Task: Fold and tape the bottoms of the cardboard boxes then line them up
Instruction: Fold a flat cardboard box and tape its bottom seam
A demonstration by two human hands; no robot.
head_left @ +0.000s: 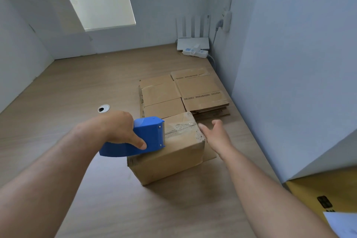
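A brown cardboard box (170, 158) stands on the wooden desk, bottom side up, with a strip of clear tape running across its top flaps. My left hand (117, 127) grips a blue tape dispenser (143, 137) whose toothed end rests on the near part of the box top. To the right of the box, my right hand (218, 137) hovers with fingers straight and spread, just off the box's right edge, holding nothing. Behind the box lies a stack of flattened cardboard boxes (183, 92).
A white router (193, 42) and a power strip (195, 52) sit in the far right corner against the wall. A round cable hole (103, 108) is in the desk (77, 87) to the left. A yellow carton (328, 195) fills the near right corner.
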